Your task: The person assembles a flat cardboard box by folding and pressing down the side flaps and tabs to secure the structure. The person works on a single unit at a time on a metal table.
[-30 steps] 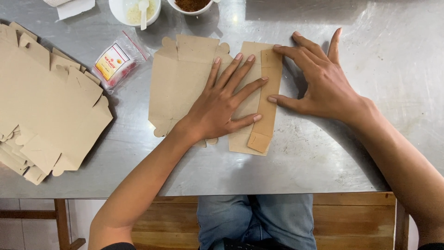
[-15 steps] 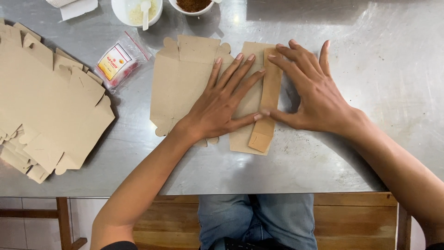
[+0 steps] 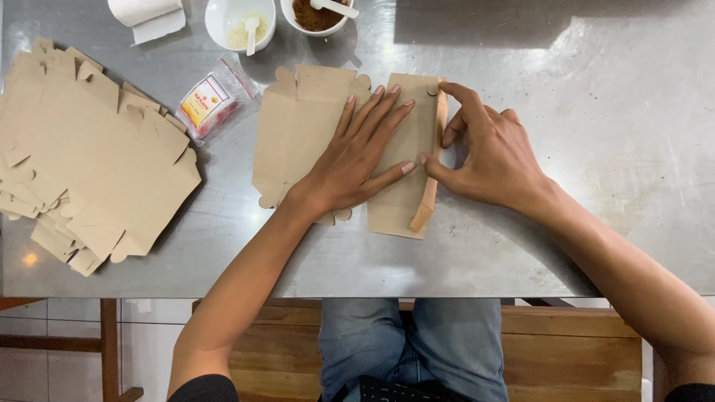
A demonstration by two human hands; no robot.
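Right hand (image 3: 491, 152) now lifts the side flap (image 3: 432, 160) upright, pinching it, left hand (image 3: 356, 160) spread flat on box blank (image 3: 298, 126), blank stack (image 3: 82, 149) far left

Right of the flat carton blank (image 3: 313, 134), bare steel table (image 3: 611, 149) is left open; leftward, passage is blocked by stacked blanks (image 3: 89, 156).

Right hand (image 3: 491, 160) off flat, fingers (image 3: 436, 165) now pinching side flap (image 3: 430, 175) upright

place: small food-packing kitchen | evidence: steel table (image 3: 596, 186), stacked flat cardboard boxes (image 3: 89, 156), spice bowls (image 3: 316, 15), tiled floor
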